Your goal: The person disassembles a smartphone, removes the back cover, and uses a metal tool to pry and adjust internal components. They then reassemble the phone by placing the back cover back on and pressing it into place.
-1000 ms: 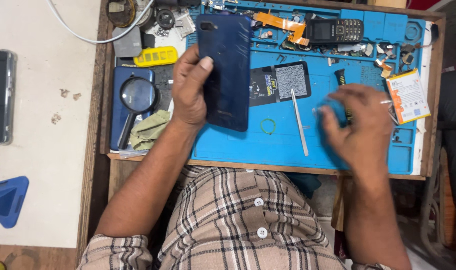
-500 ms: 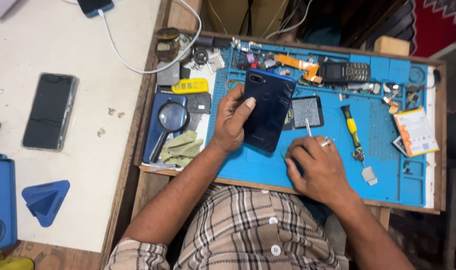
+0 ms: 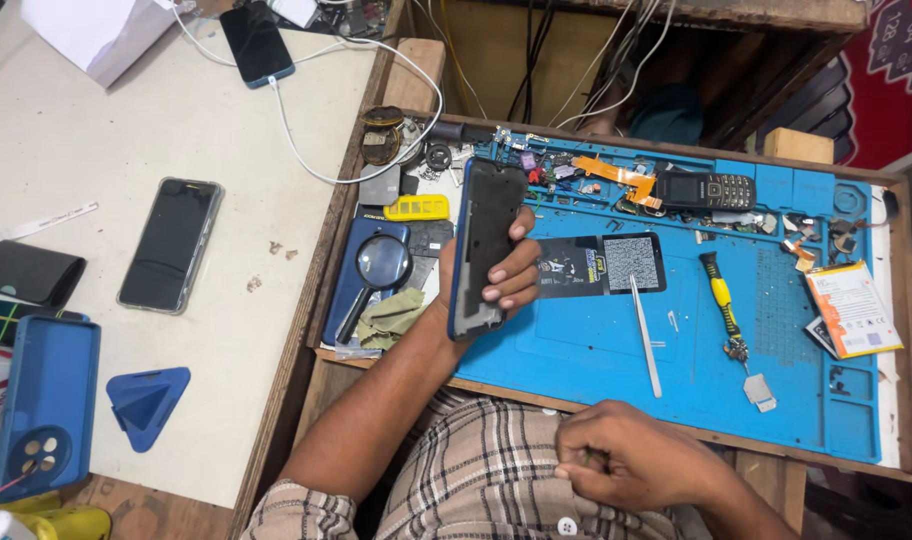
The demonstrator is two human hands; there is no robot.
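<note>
Gripping dark smartphone, left hand

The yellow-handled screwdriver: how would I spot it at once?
Start at the blue rubber work mat covering the wooden bench. Look at its right half, between the thin white plastic pry stick and the orange-and-white flat battery pack. There lies the yellow-handled screwdriver, the only tool with a yellow grip and black cap, pointing toward the person.
</note>
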